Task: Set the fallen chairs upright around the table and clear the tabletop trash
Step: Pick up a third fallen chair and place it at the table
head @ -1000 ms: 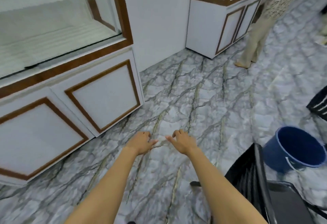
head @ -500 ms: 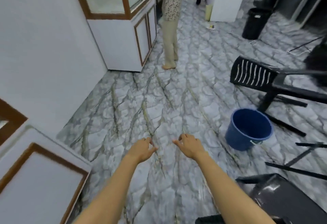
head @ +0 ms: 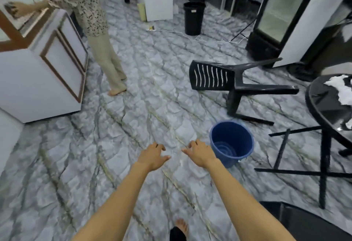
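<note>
**Reaching Out for the Tipped Chair**

My left hand (head: 153,156) and right hand (head: 200,154) were out in front, side by side with a small gap, fingers spread, holding nothing. The black plastic chair (head: 228,82) lay on its side past the blue bucket (head: 231,142). White paper trash (head: 341,90) sat on the round black table (head: 322,105). I think it was best to walk around the bucket, grab the chair's back and one arm, and tip it up slowly.
</note>
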